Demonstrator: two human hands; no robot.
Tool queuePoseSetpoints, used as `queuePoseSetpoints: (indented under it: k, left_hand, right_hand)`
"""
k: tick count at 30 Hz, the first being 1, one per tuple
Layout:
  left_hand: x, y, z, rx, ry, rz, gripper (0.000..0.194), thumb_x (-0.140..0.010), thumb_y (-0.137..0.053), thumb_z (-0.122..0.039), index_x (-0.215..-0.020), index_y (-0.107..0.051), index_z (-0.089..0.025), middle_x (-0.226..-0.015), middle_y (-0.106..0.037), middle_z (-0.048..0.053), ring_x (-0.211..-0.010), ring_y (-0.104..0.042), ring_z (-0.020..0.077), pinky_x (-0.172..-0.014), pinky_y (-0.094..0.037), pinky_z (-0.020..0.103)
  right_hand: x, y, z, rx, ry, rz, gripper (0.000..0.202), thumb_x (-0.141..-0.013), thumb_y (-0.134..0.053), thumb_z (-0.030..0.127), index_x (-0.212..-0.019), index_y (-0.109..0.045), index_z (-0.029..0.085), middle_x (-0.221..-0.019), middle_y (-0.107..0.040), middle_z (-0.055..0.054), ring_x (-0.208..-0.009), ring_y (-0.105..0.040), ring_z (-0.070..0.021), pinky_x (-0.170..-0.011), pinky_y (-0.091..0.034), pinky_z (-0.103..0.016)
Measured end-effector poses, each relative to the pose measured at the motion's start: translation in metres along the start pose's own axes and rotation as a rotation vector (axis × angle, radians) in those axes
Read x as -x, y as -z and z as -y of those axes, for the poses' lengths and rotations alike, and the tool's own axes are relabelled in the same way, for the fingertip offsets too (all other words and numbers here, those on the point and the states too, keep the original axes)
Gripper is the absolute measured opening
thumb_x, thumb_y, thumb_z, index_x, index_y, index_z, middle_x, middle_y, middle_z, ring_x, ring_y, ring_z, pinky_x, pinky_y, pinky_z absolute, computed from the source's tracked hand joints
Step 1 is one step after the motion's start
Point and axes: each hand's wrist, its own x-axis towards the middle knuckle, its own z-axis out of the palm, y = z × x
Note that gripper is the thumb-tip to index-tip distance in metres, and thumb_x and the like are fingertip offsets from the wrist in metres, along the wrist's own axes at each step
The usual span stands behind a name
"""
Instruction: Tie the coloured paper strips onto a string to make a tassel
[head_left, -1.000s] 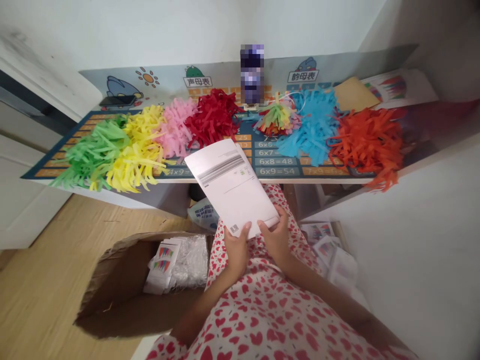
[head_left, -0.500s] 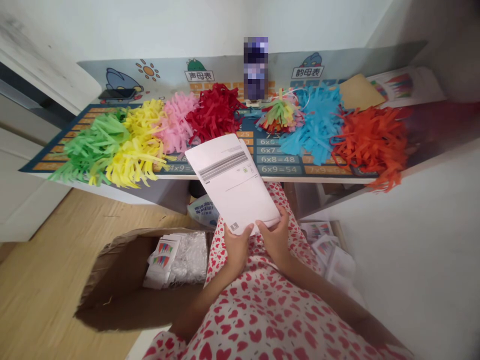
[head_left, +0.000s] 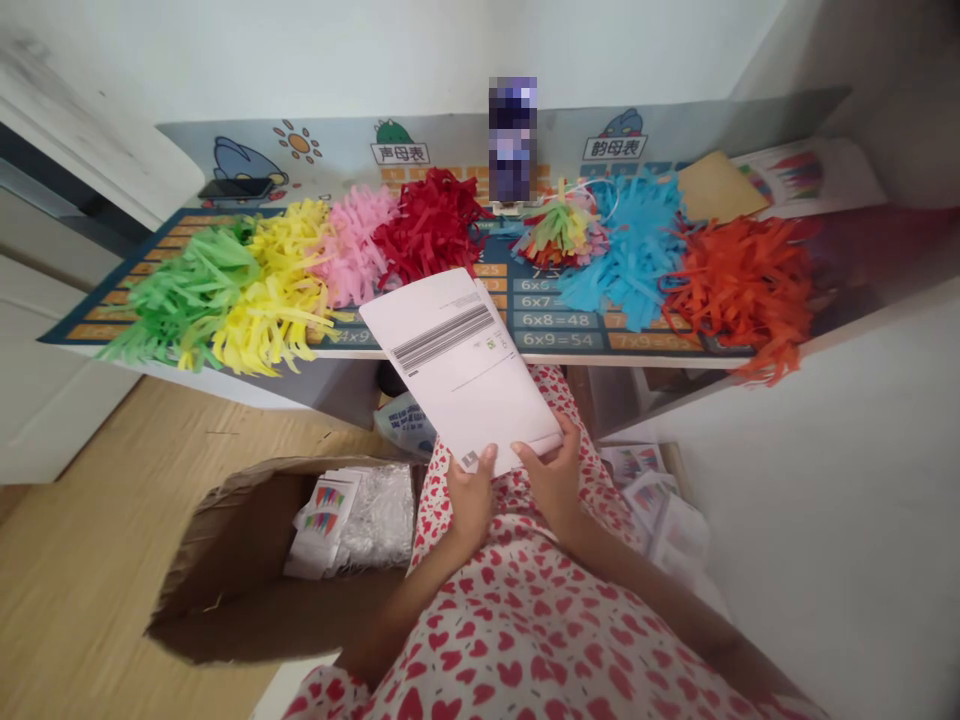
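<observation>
- Paper stack [head_left: 463, 368]: white, barcode printed, tilted, held just in front of the desk [head_left: 570, 352] edge.
- Left hand [head_left: 471, 500]: clamped on its near edge.
- Right hand [head_left: 555, 478]: likewise gripping, apparently thumb on top.
- Cardboard box [head_left: 247, 560]: below the desk, left.

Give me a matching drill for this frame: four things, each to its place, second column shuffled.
Things:
1. white packet
2. green fringe
3. orange fringe
4. cardboard box

Places:
A. right end of the desk
B. on the floor, left of the person
C. held in both hands, left hand and right hand
D. left end of the desk

Pairs: 1-C, 2-D, 3-A, 4-B
</observation>
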Motion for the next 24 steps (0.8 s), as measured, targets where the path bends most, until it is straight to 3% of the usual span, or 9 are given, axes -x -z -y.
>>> queuePoseSetpoints:
  k: [4,10,14,18,21,24]
  left_hand:
    - [-0.001,0.003,0.002,-0.079,-0.003,-0.002,0.062,-0.06,-0.087,-0.03,-0.114,-0.06,-0.015,-0.105,-0.073,0.01,-0.091,-0.07,0.0222,-0.082,-0.055,0.033]
    - [-0.012,0.012,0.009,0.048,0.017,-0.009,0.055,-0.064,-0.084,-0.032,-0.111,-0.06,-0.015,-0.107,-0.073,0.01,-0.093,-0.07,0.0211,-0.087,-0.053,0.033]
    - [-0.016,0.015,0.012,0.065,0.03,0.0,0.052,-0.068,-0.082,-0.036,-0.111,-0.062,-0.014,-0.106,-0.073,0.011,-0.095,-0.07,0.022,-0.09,-0.053,0.035]
    - [-0.016,0.013,0.015,0.118,0.041,0.02,0.051,-0.067,-0.082,-0.036,-0.11,-0.062,-0.015,-0.105,-0.073,0.01,-0.095,-0.07,0.0214,-0.092,-0.052,0.035]
    - [-0.016,0.011,0.015,0.177,0.059,0.025,0.05,-0.065,-0.083,-0.036,-0.106,-0.063,-0.015,-0.099,-0.074,0.009,-0.094,-0.07,0.0224,-0.091,-0.052,0.037]
    - [-0.015,0.012,0.013,0.154,0.046,0.028,0.049,-0.065,-0.082,-0.037,-0.104,-0.064,-0.015,-0.097,-0.074,0.009,-0.094,-0.07,0.023,-0.091,-0.053,0.037]
  right_hand:
    - [-0.005,0.004,-0.001,-0.007,0.029,0.012,0.072,-0.067,-0.078,0.031,-0.13,-0.047,0.018,-0.127,-0.06,-0.013,-0.104,-0.064,-0.0229,-0.089,-0.054,-0.036]
    - [-0.004,0.018,0.001,-0.038,0.009,0.137,0.049,-0.08,-0.067,0.037,-0.124,-0.057,0.016,-0.1,-0.072,-0.009,-0.084,-0.069,-0.0211,-0.075,-0.057,-0.034]
    - [-0.004,0.018,-0.003,-0.02,0.041,0.106,0.043,-0.08,-0.068,0.039,-0.116,-0.06,0.017,-0.104,-0.072,-0.009,-0.081,-0.069,-0.0199,-0.073,-0.057,-0.034]
    - [0.0,0.014,-0.009,-0.067,0.193,0.027,0.038,-0.084,-0.065,0.037,-0.116,-0.057,0.019,-0.106,-0.07,-0.008,-0.09,-0.069,-0.0195,-0.079,-0.057,-0.034]
    - [0.004,0.016,-0.012,0.027,0.306,-0.061,0.029,-0.083,-0.066,0.037,-0.105,-0.062,0.02,-0.097,-0.071,-0.006,-0.088,-0.069,-0.0195,-0.081,-0.057,-0.034]
    - [0.005,0.021,-0.01,0.137,0.345,-0.034,0.032,-0.084,-0.064,0.037,-0.111,-0.065,0.02,-0.107,-0.071,-0.009,-0.096,-0.069,-0.0216,-0.086,-0.056,-0.037]
